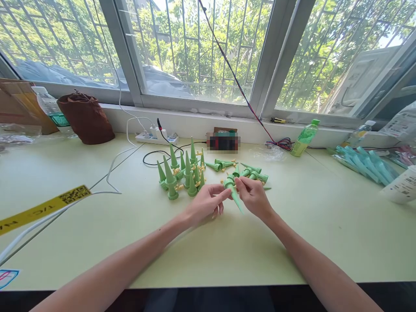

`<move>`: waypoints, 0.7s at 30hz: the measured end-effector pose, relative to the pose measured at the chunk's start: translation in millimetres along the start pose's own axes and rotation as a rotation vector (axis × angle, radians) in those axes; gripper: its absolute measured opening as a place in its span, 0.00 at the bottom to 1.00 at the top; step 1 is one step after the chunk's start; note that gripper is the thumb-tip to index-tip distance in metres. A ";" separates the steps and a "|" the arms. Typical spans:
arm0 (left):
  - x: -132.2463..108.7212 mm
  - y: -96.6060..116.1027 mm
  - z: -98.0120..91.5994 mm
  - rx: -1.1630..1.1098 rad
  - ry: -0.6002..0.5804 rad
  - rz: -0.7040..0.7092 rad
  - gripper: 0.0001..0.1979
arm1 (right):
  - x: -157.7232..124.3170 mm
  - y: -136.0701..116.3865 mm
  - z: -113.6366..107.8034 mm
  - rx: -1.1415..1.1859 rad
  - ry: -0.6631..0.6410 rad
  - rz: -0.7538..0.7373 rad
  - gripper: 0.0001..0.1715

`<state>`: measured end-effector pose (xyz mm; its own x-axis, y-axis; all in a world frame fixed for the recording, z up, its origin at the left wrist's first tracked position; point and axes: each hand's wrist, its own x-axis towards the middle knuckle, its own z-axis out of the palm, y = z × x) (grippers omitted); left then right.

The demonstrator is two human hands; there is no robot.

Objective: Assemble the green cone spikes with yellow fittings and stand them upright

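A green plastic watering spike [234, 200] is held in front of me, its narrow tip slanting down and to the right. My left hand [208, 200] is closed on its wide collar, thumb along the side. At the other side of that collar, my right hand [254, 195] pinches with thumb and forefinger; the exact spot under the fingertips is hidden. To the left, several green spikes [169, 177] with small yellow valves stand upright, tips up. Behind my hands, more green spikes [255, 171] lie on their sides in a loose pile.
Along the back of the pale table [208, 260] are a power strip [169, 138], a blurred-out box [223, 141] and a green bottle [305, 138]. A brown pouch [86, 119] stands back left. Teal packets [364, 164] and a white container [401, 186] lie right. A white cable [113, 169] crosses the left side.
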<state>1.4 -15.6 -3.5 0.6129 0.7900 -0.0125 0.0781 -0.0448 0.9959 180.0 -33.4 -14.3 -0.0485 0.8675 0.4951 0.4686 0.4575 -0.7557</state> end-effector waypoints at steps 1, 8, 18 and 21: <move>-0.6 0.7 0.3 0.029 0.025 0.038 0.22 | -0.1 -0.1 0.0 0.002 -0.004 0.003 0.25; -1.5 -1.5 2.8 0.173 0.183 0.214 0.16 | -0.2 -3.1 0.4 -0.001 -0.024 0.043 0.26; 0.2 -7.8 3.8 0.380 0.307 0.366 0.11 | 0.4 -4.0 1.1 -0.026 0.001 0.034 0.26; -0.3 -5.4 3.9 0.380 0.333 0.309 0.13 | 0.4 -3.0 1.5 -0.030 0.047 0.035 0.25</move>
<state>3.9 -18.0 -9.2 0.3773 0.8520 0.3630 0.2491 -0.4709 0.8463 177.3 -34.2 -12.5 0.0097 0.8723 0.4889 0.4957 0.4205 -0.7599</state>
